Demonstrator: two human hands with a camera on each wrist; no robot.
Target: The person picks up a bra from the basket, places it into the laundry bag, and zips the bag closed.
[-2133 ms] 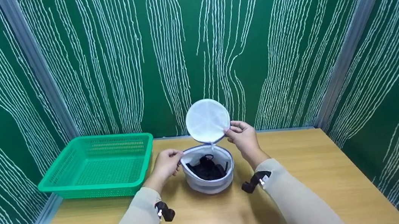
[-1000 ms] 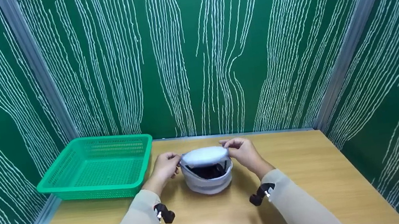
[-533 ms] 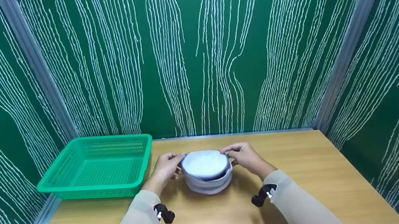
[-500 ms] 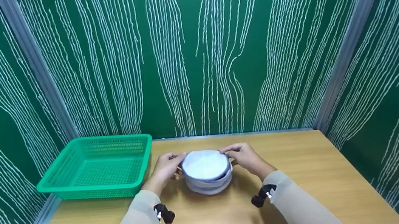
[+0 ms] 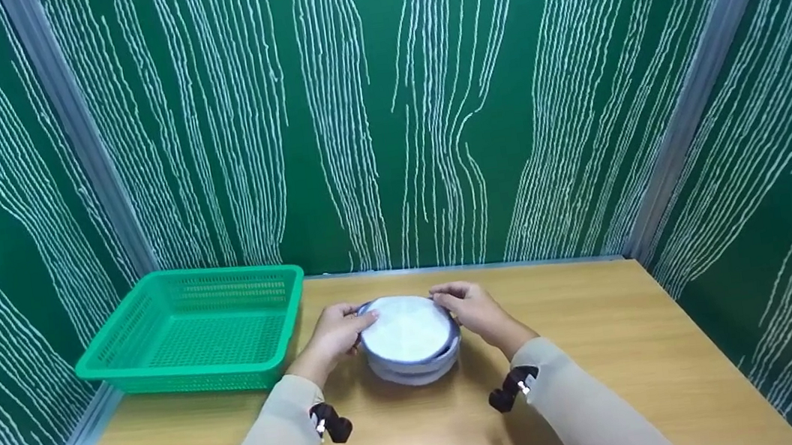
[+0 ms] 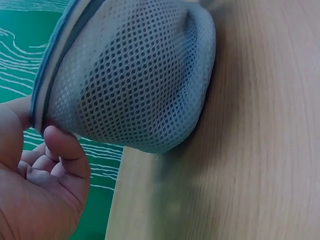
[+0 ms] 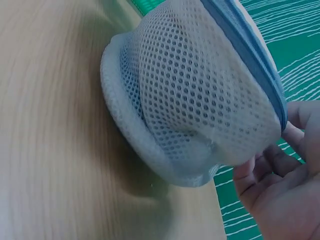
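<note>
A round mesh laundry bag [image 5: 415, 377] with a blue zip edge stands on the wooden table between my hands. Its white lid [image 5: 407, 331] lies over the top, with a narrow dark gap along the right side. What is inside is hidden now. My left hand [image 5: 336, 333] pinches the rim on the left, thumb on the lid and fingers below the edge. In the left wrist view the grey mesh wall [image 6: 135, 75] bulges beside the curled fingers. At the back right of the rim, my right hand [image 5: 479, 312] pinches the zip edge [image 7: 265, 70].
A green plastic basket [image 5: 277, 365] with perforated sides stands on the table [image 5: 608, 348] at the left, close to my left hand. Green panels with white wavy lines [image 5: 426, 98] and grey posts [image 5: 709, 63] enclose the table's back and sides.
The lid, earlier held upright by my right hand, has come down over the bag and covers the black thing inside. My left thumb has moved onto the lid; my right hand shifted slightly back.
</note>
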